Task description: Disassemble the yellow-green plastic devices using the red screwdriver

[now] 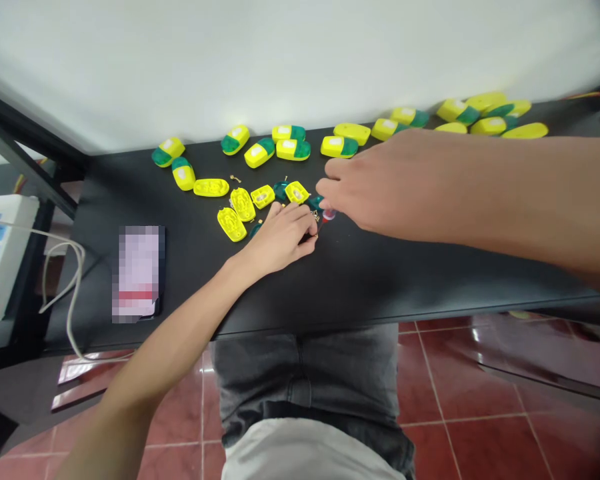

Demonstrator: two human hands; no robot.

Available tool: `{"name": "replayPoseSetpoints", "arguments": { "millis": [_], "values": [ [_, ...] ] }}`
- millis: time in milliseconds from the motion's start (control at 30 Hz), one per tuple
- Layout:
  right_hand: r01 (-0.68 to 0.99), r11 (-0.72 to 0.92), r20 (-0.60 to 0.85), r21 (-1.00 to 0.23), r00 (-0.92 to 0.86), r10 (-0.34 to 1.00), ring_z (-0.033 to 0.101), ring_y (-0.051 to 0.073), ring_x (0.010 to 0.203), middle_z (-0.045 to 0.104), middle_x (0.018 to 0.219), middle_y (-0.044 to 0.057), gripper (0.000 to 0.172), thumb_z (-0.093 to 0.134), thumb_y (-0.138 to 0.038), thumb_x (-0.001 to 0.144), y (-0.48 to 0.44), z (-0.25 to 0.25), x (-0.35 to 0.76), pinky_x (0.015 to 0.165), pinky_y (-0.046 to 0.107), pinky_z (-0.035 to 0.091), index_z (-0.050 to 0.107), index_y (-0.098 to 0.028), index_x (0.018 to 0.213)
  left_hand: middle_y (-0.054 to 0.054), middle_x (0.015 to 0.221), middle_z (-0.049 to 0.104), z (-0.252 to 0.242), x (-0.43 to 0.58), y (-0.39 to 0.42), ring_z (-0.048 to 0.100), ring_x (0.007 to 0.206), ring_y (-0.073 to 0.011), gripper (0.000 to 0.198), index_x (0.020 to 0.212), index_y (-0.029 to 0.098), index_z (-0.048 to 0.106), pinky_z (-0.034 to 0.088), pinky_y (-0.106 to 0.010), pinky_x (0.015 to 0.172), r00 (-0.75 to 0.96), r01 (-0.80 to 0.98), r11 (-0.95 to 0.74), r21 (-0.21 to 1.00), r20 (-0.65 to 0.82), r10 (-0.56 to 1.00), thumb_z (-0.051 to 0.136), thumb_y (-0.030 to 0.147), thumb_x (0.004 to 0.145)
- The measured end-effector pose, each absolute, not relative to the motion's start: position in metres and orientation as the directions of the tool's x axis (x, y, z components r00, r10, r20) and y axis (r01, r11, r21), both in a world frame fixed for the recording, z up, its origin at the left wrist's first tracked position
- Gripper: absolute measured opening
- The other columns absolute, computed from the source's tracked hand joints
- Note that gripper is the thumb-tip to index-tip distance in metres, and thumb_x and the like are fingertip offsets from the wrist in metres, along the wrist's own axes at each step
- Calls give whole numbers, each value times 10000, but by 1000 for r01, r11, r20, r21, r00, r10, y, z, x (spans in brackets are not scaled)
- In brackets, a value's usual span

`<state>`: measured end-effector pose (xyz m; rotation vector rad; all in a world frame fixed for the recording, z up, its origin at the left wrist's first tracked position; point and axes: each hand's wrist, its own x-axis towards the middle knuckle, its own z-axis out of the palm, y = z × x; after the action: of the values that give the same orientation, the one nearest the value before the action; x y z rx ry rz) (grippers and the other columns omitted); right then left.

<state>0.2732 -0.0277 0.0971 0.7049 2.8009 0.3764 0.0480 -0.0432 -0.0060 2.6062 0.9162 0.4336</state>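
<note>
From my head view, my left hand (279,240) curls down among open yellow plastic shells (243,204) on the black table (405,280), and I cannot tell if it grips anything. My right hand (365,190) reaches in with bunched fingers (330,189), its grip also unclear, just beside a small red-and-clear part (329,215). Closed yellow-and-green casings (293,149) lie beyond, toward the table's far edge.

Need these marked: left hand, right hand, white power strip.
left hand (280,239): head view, point on the back of the hand.
right hand (367,193): head view, point on the back of the hand.
white power strip (1,257): head view, point on the socket face.
</note>
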Motion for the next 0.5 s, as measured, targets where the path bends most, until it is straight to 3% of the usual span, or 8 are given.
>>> {"name": "replayPoseSetpoints", "arguments": {
  "millis": [100,267,367,500],
  "values": [
    [397,833,-155,385,-862,482,647,162,683,662,793,15,590,147,-296,1094,-29,99,273,617,332,469,706,-120,1033,-31,944,685,-7,48,-43,601,982,-224,126,871,184,589,296,-360,822,744,536,-737,413,181,643,581,238,985],
    [337,866,-170,369,-892,419,635,170,744,668,841,27,618,107,-274,1080,-29,100,275,618,350,427,697,-143,955,-33,958,685,-6,48,-43,601,983,-222,134,861,183,593,298,-361,833,743,539,-725,428,163,649,583,239,982],
    [374,840,-153,393,-874,461,614,165,691,640,776,13,568,148,-309,1076,-30,98,275,617,353,411,670,-153,915,-35,956,685,-6,48,-43,599,979,-223,131,865,183,597,301,-362,835,744,540,-723,431,158,649,582,241,982],
    [400,844,-221,357,-842,492,659,192,721,675,841,42,498,192,-271,1061,-30,99,272,624,357,439,664,-118,1014,-37,954,684,-6,48,-43,601,990,-229,121,872,183,601,305,-361,831,745,534,-731,424,173,645,582,235,981]
  ]
}}
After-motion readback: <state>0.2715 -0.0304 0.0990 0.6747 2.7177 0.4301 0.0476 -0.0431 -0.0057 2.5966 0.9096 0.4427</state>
